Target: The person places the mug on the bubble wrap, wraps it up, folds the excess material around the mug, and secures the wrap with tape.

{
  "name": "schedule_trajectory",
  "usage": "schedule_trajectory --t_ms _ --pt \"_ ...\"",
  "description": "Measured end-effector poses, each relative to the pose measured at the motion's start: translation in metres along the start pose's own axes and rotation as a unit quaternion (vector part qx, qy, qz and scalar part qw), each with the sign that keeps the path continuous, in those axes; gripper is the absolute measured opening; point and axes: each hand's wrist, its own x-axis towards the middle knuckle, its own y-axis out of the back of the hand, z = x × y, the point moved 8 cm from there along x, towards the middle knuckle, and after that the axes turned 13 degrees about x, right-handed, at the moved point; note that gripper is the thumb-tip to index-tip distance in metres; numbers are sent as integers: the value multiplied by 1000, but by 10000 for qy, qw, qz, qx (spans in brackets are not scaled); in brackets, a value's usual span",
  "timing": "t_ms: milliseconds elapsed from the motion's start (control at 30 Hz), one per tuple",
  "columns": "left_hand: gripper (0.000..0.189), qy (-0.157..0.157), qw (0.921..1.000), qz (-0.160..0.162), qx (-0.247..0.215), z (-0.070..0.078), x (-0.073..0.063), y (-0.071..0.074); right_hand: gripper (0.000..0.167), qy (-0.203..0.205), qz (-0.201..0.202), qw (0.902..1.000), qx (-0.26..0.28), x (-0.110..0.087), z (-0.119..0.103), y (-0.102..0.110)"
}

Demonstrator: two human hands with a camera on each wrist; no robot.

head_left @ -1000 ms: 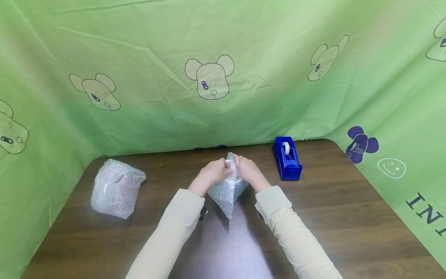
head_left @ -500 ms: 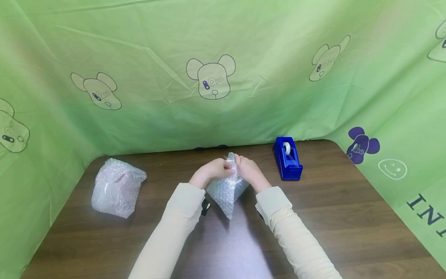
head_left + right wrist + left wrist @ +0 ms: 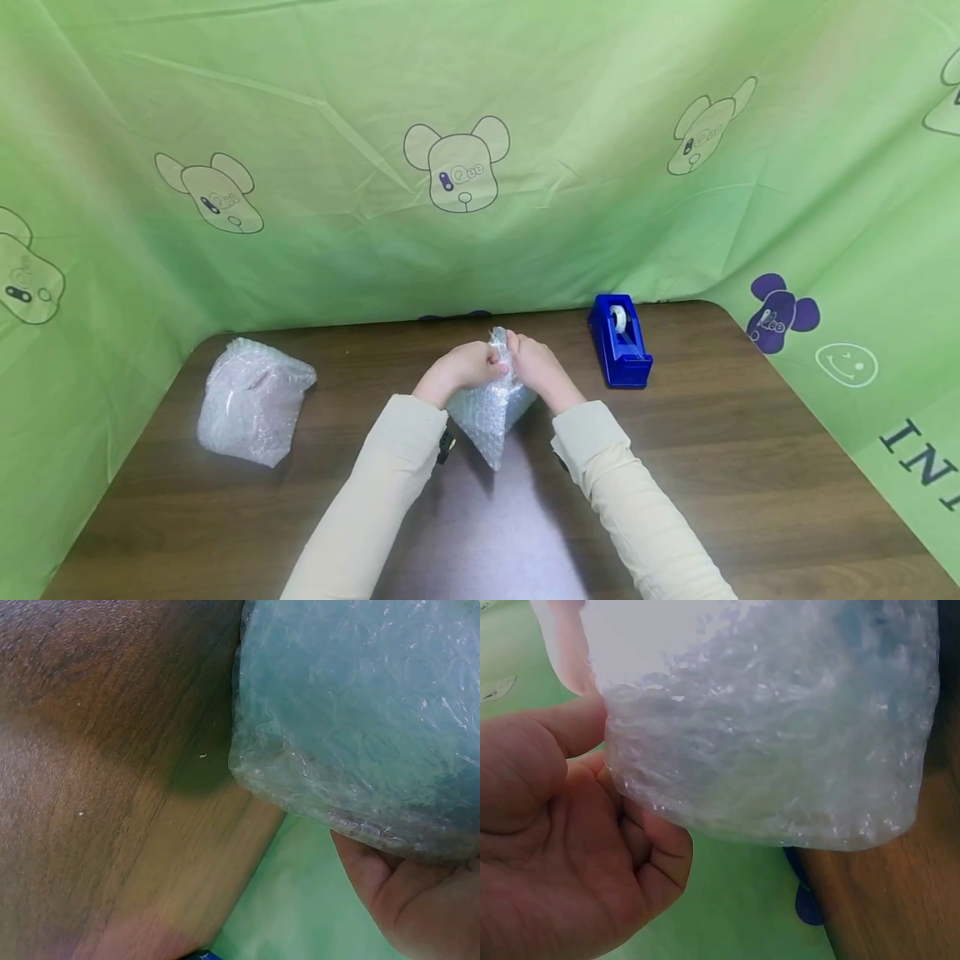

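Observation:
A clear bubble wrap bag (image 3: 489, 421) stands near the back middle of the table in the head view, its pointed lower corner towards me. My left hand (image 3: 471, 365) pinches its upper edge from the left side. On the other side my right hand (image 3: 536, 363) grips the same edge, the two hands almost meeting. The left wrist view has the thumb and fingers of the left hand (image 3: 577, 825) at the bag's edge (image 3: 780, 750). Seen from the right wrist, the right hand's fingers (image 3: 367, 874) lie under the bag's rim (image 3: 352, 735), partly hidden by it.
Another bubble wrap bundle (image 3: 255, 404), pinkish inside, lies at the table's left. A blue tape dispenser (image 3: 624, 354) with a white roll stands at the back right. Green printed cloth (image 3: 337, 250) hangs behind and beside the brown wooden table (image 3: 750, 483).
Both hands keep their hold on the bag, which stays almost in place. My left forearm has shifted slightly to the right.

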Motion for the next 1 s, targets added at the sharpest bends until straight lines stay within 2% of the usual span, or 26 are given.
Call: schedule_trajectory --t_ms 200,333,467,733,867,1000 --pt "25 129 9996 193 140 0 1 1 54 87 -15 9999 -56 1 -2 2" --pt "23 277 9987 244 348 -1 0 0 56 -30 -36 9999 133 1 0 2" --pt "24 422 9979 170 471 -2 -1 -1 59 -166 -83 9990 397 1 4 0" --pt "23 503 9965 98 664 0 -3 -3 66 -272 -272 9957 844 0 8 0" --pt "23 561 9959 127 698 -2 -2 -3 63 -101 180 9928 1178 0 12 16" --pt "23 635 9952 244 705 -1 -2 -3 47 218 1211 9840 1286 -2 24 52"
